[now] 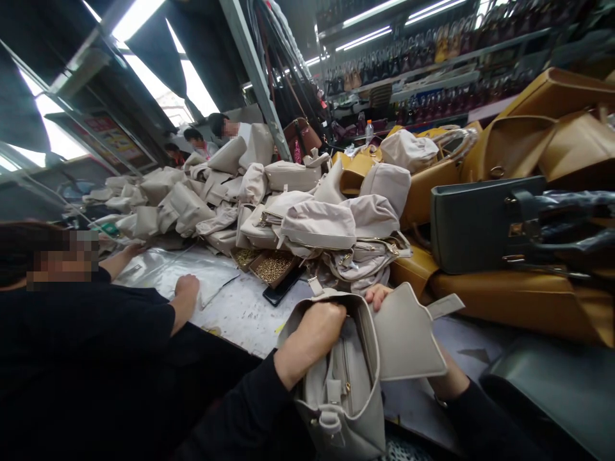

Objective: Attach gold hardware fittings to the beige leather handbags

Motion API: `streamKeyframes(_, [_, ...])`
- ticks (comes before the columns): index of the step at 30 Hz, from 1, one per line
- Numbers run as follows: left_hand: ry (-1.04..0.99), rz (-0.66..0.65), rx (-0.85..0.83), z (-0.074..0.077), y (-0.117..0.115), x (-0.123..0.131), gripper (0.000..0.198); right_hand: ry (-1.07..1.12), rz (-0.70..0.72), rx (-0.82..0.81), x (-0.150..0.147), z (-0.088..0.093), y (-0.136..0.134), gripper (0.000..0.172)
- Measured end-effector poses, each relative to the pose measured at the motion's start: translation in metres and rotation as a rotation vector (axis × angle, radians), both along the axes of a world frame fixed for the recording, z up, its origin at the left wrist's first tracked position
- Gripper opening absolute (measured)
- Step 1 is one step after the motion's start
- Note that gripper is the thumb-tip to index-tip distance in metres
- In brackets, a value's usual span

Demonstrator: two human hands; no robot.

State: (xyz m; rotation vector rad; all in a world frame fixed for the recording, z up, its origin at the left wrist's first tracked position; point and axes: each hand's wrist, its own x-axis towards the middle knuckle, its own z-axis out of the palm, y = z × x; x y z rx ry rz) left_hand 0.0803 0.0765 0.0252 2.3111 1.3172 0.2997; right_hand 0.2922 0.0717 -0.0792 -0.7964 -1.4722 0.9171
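A pale beige handbag (346, 384) lies open-mouthed at the table's near edge. My left hand (310, 339) is closed over the bag's rim, fingers curled down inside the opening. Most of my right hand (379, 296) is hidden behind the bag's raised flap (408, 339); only the fingertips show, hooked over the flap's top edge. Both black sleeves reach in from below.
A heap of beige bags (298, 211) covers the table's middle. Mustard bags (528, 147) and a dark green bag (480, 224) are stacked at right. A tray of gold hardware (273, 267) and a black phone (281, 289) lie ahead. A person in black (86, 339) sits at left.
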Motion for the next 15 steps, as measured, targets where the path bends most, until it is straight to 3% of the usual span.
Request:
streamKeyframes(4, [-0.030,-0.088,-0.021,0.033,-0.014,-0.031,0.026,0.085,0.067,-0.050,0.004,-0.001,0.003,0.060])
streamKeyframes(6, [-0.238,0.045,-0.087,0.042,-0.017,-0.045,0.024,0.101,0.093,-0.071,0.006,0.000,0.006,0.060])
streamKeyframes(10, [-0.658,0.448,-0.218,0.034,-0.018,-0.055,0.020,0.024,0.203,-0.083,0.015,0.017,0.012,0.054])
streamKeyframes(13, [-0.764,0.495,-0.190,0.021,-0.024,-0.052,0.019,-0.155,0.329,-0.089,0.033,0.046,0.018,0.031])
streamKeyframes(14, [-0.773,0.489,-0.165,0.017,-0.026,-0.050,0.018,-0.204,0.315,-0.097,0.041,0.060,0.021,0.021])
streamKeyframes(15, [-0.778,0.487,-0.141,0.015,-0.029,-0.049,0.018,-0.227,0.202,-0.066,0.049,0.075,0.026,0.017])
